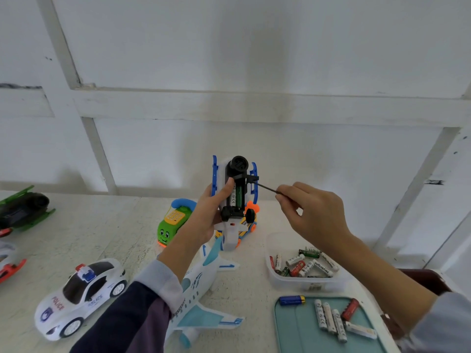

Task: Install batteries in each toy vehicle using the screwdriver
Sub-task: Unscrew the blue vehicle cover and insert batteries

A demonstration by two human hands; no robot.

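My left hand [207, 212] grips a white toy helicopter [235, 197] with blue skids, held upright above the table with its black underside facing me. Its battery bay is uncovered and shows batteries [236, 196] inside; my thumb presses beside them. My right hand [312, 208] pinches a thin black screwdriver [267, 187], whose tip points left at the helicopter's right side near a black bracket.
On the table lie a white police car [81, 296], a white-and-blue airplane [204, 289], a green toy phone [172, 222], an orange-yellow toy [248, 225], and helicopters at the far left [23, 207]. A clear tub [305, 284] and teal tray [300, 335] hold several batteries.
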